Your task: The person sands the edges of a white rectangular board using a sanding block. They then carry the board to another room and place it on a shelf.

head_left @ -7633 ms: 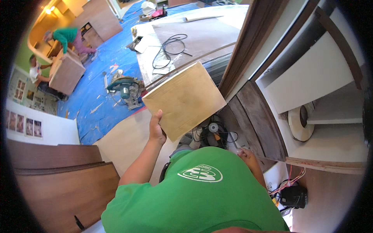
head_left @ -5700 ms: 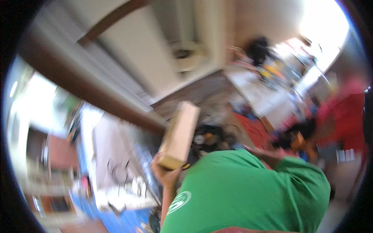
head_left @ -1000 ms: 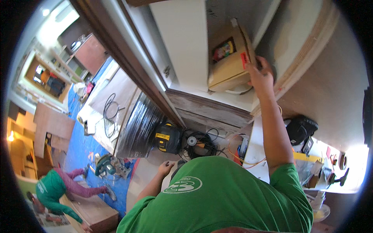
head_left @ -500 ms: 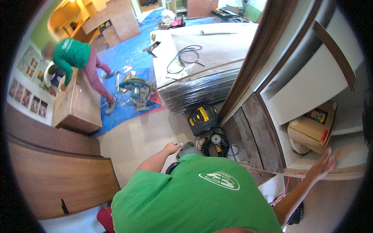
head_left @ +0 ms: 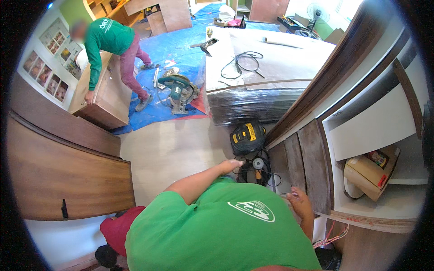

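My left hand (head_left: 230, 166) is held out in front of my body, above the floor. Its fingers are drawn together, and whatever they may hold is too small to make out. Just beyond it on the floor lie a corded power tool with a round disc (head_left: 258, 164) and a black and yellow shop vacuum (head_left: 247, 137). My right hand (head_left: 300, 203) hangs at my right side, near the brown cabinet panels (head_left: 313, 158). Its fingers are loosely bent and apart, with nothing plainly in them. Neither hand visibly touches any of these things.
An open cabinet at the right holds a cardboard box (head_left: 371, 172). Ahead stands a plastic-wrapped stack (head_left: 253, 104) with a black cable (head_left: 239, 64). A miter saw (head_left: 177, 92) sits on blue sheeting (head_left: 158, 118). A co-worker (head_left: 110, 43) leans over a wooden cabinet (head_left: 108, 92); a person in red (head_left: 121, 230) is behind-left.
My right hand has come back from the open cabinet's edge to my side. My left hand has moved right, toward the power tool. The view has shifted; the co-worker stands a little more upright.
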The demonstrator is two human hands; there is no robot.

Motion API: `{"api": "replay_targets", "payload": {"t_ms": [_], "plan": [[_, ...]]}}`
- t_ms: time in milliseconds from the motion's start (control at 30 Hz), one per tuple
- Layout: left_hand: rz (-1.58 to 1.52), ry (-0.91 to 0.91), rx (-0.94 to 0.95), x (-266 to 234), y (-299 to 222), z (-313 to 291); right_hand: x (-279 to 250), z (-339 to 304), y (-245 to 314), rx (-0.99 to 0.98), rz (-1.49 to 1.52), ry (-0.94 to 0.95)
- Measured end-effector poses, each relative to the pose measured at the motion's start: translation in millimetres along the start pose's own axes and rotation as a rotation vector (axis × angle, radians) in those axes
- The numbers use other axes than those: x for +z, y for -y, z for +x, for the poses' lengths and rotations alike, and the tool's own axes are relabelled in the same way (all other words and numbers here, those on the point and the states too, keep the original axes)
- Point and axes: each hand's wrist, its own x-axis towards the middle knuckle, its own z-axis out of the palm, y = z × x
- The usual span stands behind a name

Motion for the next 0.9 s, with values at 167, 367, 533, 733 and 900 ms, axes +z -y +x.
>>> {"api": "replay_targets", "payload": {"t_ms": [167,367,533,733,900], "plan": [[0.187,0.043,-0.270,-36,133,-58,51,22,-37,-0.098,0.087,0.018],[0.786,-0.182,-0.465,-114,254,-122,83,9,-36,0.082,0.013,0.160],[0.442,-0.467,-0.327,-124,231,-115,108,0,-7,0.260,0.079,0.193],[0.379,-0.426,0.004,-162,184,-85,180,38,37,0.205,0.025,0.165],[0.265,-0.471,-0.042,-253,228,-125,233,78,78,0.136,-0.018,0.210]]}}
